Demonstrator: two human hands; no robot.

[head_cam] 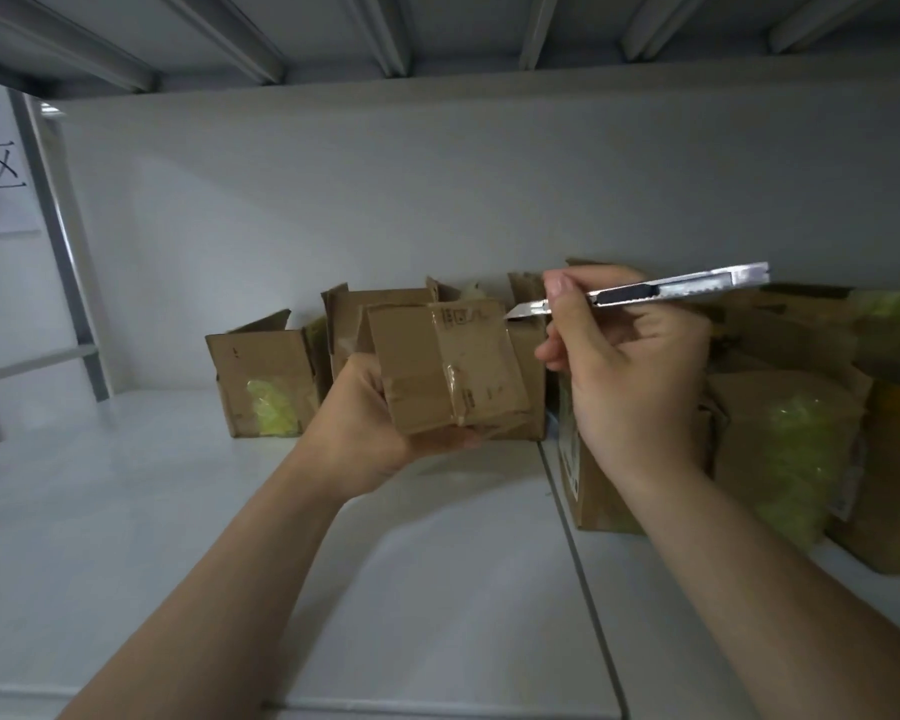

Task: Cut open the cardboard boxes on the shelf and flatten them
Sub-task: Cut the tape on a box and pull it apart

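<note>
Two bare forearms reach in over the white shelf (pixel 126 511), whose boards meet at a seam (pixel 585 574) running away between the arms.

The left grip (pixel 359 423) is closed round the small cardboard box (pixel 437 366), cupping it from below and behind and holding it up off the shelf, tilted. The box's taped face is turned toward the viewer. A strip of clear tape (pixel 463 371) runs down that face, and it looks uncut.

The right grip (pixel 630 376) is clenched on a silver utility knife (pixel 666 291), held like a pen with the thumb along the top. Its blade (pixel 528 310) is out and points left, its tip just beside the box's upper right corner. I cannot tell whether it touches the box.

Behind the hands, more boxes stand along the back of the shelf. An open box (pixel 263 387) with a yellow-green patch on its front stands to the left. Another opened box (pixel 354 314), flaps up, stands directly behind the held one.

To the right is a crowded group of boxes (pixel 598 491) and a bag of yellow-green stuff (pixel 785 449).

Beyond them is the plain grey wall (pixel 385 200). At far left stand a metal upright (pixel 58 241) and a paper sign (pixel 1 174) with hand-drawn characters. Overhead runs the ribbed underside of the upper shelf (pixel 437 28).
</note>
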